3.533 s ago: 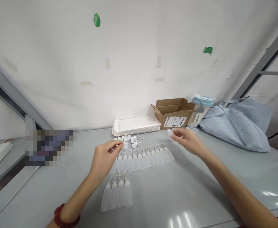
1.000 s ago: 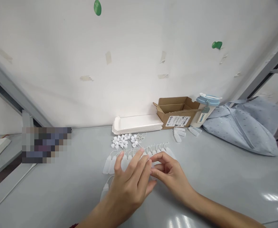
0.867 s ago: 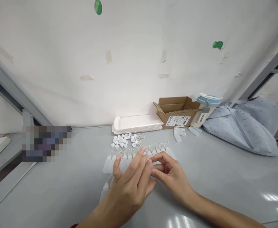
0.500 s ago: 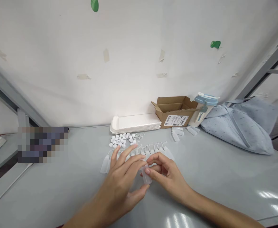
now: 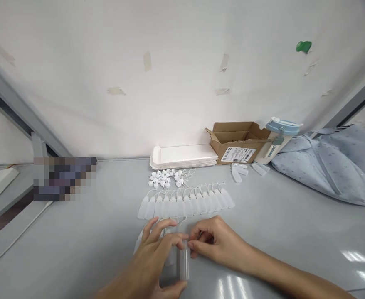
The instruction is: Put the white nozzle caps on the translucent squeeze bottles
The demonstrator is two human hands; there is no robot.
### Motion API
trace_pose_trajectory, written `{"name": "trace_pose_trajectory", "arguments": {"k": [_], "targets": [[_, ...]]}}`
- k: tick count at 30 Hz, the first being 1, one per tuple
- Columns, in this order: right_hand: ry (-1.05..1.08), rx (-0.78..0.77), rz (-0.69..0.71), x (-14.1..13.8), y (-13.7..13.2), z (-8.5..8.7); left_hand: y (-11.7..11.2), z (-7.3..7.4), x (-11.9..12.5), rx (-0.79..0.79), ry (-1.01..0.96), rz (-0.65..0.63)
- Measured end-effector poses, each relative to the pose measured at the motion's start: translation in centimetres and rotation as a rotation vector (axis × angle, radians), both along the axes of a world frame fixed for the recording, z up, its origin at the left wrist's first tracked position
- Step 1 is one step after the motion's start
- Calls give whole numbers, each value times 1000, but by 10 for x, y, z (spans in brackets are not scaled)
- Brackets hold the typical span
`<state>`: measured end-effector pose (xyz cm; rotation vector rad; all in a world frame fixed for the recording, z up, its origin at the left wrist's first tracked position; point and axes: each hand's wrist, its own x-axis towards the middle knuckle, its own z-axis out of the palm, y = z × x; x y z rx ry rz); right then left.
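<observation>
My left hand [image 5: 153, 257] spans a clear, narrow plastic sleeve [image 5: 184, 265], with the thumb at its near end and the index finger at its far end. The fingertips of my right hand [image 5: 209, 241] are pinched together against the sleeve's upper right edge; what lies between them is hidden. Just beyond my hands, a row of frosted plastic tags [image 5: 187, 206] with thin string loops lies fanned out side by side. More tags lie partly covered under my left hand. A thin string [image 5: 183, 221] shows above the sleeve.
Small white caps [image 5: 164, 177] lie loose behind the tag row. Against the wall stand a stack of white trays [image 5: 185, 155], an open cardboard box [image 5: 238, 143] and a blue-lidded cup [image 5: 279, 141]. Several loose sleeves [image 5: 237, 172] lie before the box. A pale blue cloth bag [image 5: 326, 170] is at right.
Both hands have moved nearer to me, and the left also slightly left, uncovering the tag row. The sleeve has come along with them. My view has shifted a little.
</observation>
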<state>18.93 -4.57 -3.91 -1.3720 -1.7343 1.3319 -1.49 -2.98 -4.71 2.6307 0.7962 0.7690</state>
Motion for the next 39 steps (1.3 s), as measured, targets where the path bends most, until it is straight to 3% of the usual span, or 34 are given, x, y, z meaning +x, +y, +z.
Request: {"name": "trace_pose_trajectory", "arguments": {"k": [7, 13, 27, 34, 39], "targets": [[1, -21, 11, 0, 2, -3, 2, 20, -5, -58, 185, -53], [-4, -28, 8, 1, 4, -4, 7, 15, -1, -37, 317, -45], [-10, 2, 39, 1, 2, 0, 6, 2, 0, 67, 189, 24], [21, -21, 74, 2, -1, 1, 7, 14, -4, 37, 299, -15], [-17, 126, -16, 21, 14, 15, 21, 32, 4, 33, 241, -6]]}}
